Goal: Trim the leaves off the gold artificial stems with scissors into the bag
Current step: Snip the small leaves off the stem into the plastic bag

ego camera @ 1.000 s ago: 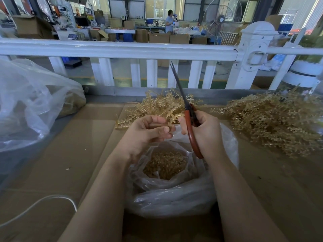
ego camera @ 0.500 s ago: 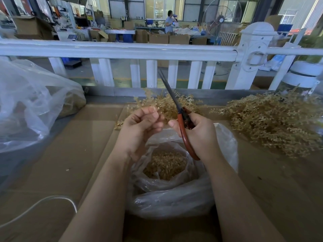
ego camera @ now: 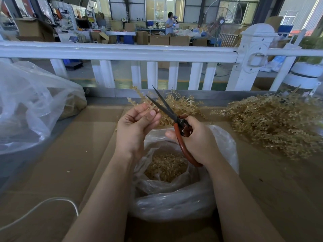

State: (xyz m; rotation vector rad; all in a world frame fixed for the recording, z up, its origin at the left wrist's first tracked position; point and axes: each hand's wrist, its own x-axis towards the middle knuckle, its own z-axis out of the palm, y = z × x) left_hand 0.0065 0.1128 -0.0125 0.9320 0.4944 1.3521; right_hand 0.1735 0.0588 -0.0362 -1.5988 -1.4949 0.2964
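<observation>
The left hand (ego camera: pixel 135 127) pinched a gold artificial stem (ego camera: pixel 139 100) between thumb and curled fingers (ego camera: pixel 152 113), holding it up above the far rim of the clear plastic bag (ego camera: pixel 174 203), with the leafy tip sticking out toward the white railing (ego camera: pixel 122 51). The right hand (ego camera: pixel 197 142) gripped the red handles of the scissors (ego camera: pixel 167 109), its fingers wrapped through and around them. The dark blades stood partly apart, one on each side of the stem just beyond the left fingertips, so a cut looked about to be made.

The bag sat on the cardboard-covered bench (ego camera: pixel 70 154) directly below both hands and already held a heap of gold trimmings (ego camera: pixel 166 165). A loose clump of stems (ego camera: pixel 181 103) lay behind the scissors, and a much larger pile (ego camera: pixel 272 126) lay to the right.

The main danger seemed to be the blades closing so near the left thumb (the gap there looked slim); a small slip of the stem could bring skin into the cut. The stem was also held toward the bag's back edge rather than over its mouth, so snipped leaves might spring off and land on the cardboard instead. Cutting the stalk itself rather than the leaves was another likely fault.
</observation>
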